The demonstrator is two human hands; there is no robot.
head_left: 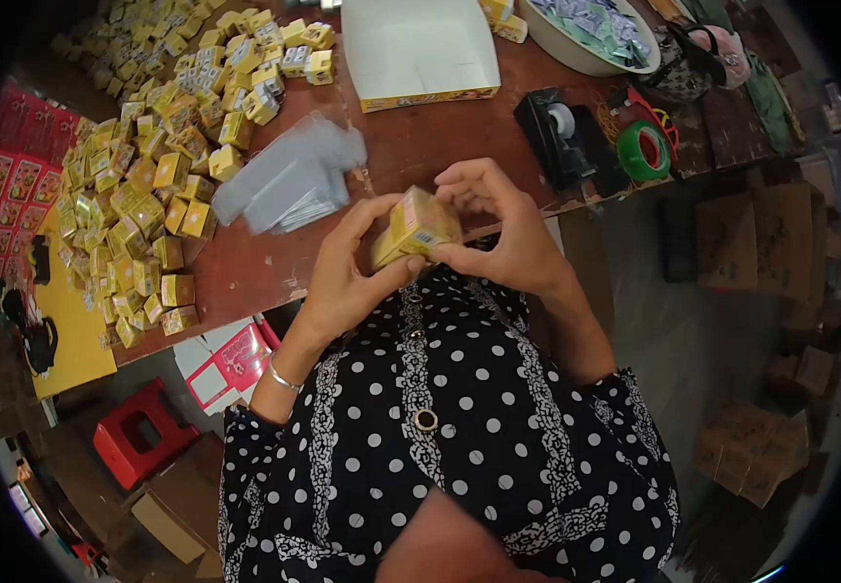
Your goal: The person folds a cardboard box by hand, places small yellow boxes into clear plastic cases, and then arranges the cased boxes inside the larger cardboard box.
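Note:
In front of my chest, near the table's front edge, I hold a small yellow printed box [419,223]. My left hand [348,267] is closed around its left side, with the thumb along the bottom edge and the fingers behind. My right hand [508,228] has its thumb against the box's lower right corner. The curled right fingers are at its upper right, slightly blurred. A stack of clear plastic sleeves [294,180] lies on the table beyond my left hand.
Many small yellow boxes [139,214] are heaped at the left. A white-lined open tray [420,49] stands at the back. To the right are a black tape dispenser [549,136], a green tape roll [644,151] and a basin of packets [590,34]. A red stool [144,432] stands below left.

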